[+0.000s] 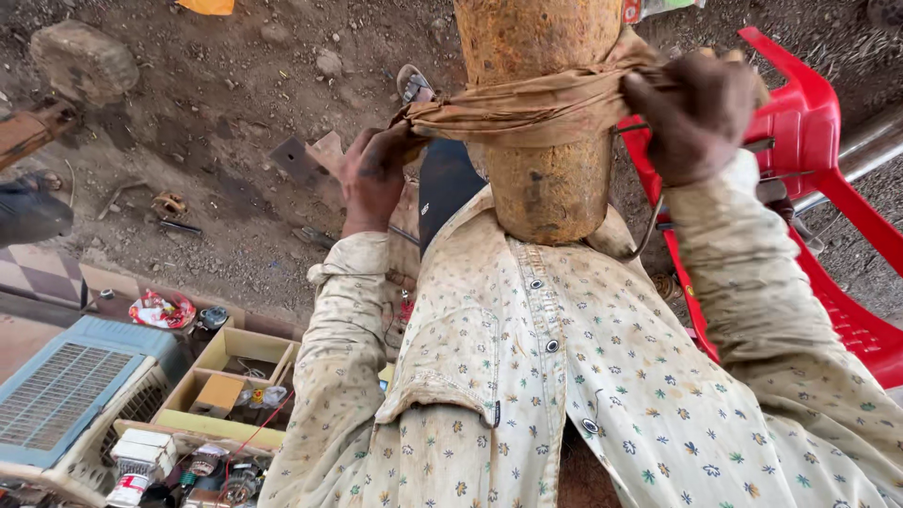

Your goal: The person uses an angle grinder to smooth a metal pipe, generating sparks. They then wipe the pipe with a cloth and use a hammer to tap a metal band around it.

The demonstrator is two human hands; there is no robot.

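Note:
A rusty yellow metal cylinder (541,179) rests against my chest, standing out in front of me. A tan cloth strip (527,108) is wrapped around its middle. My left hand (374,174) grips the cloth's left end, pulled out to the side. My right hand (701,113) is closed on the cloth's right end, close beside the cylinder. Both hands are dirty and my floral shirt (564,395) fills the lower view.
A red plastic chair (818,160) stands at the right. Bare dirt ground with stones lies ahead, a sandal (414,85) on it. At lower left are a compartmented wooden box (230,376) of small parts and a grey fan cooler (66,395).

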